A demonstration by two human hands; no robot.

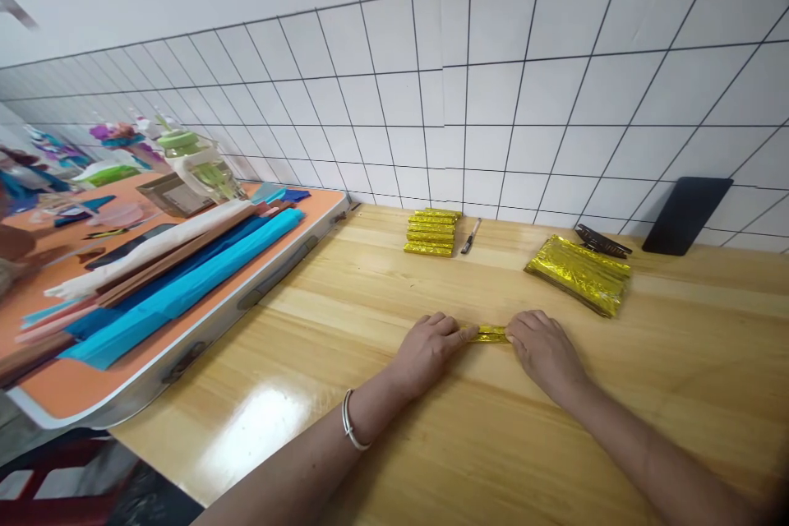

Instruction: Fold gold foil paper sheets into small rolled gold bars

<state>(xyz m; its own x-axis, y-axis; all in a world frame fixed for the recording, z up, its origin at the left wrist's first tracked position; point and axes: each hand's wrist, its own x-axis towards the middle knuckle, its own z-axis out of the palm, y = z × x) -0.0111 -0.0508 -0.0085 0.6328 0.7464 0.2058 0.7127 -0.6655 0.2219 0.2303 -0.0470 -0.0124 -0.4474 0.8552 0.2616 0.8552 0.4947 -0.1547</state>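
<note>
A narrow folded strip of gold foil point(491, 334) lies on the wooden table between my two hands. My left hand point(431, 351) pinches its left end, the index finger stretched along it. At the other end, the fingers of my right hand point(542, 349) close on the foil and press it to the wood. Both ends are partly hidden under my fingers. Farther back sits a row of folded gold foil strips point(431, 232), and to the right lies a stack of flat gold foil sheets point(583, 275).
A pen point(472, 236) lies by the foil strips. A dark hair clip point(602, 242) and a black phone point(687, 215) are near the tiled wall. On the left, an orange table point(80, 386) holds rolled coloured paper point(191, 288), a cardboard box point(176, 196) and a green-lidded bottle point(200, 164).
</note>
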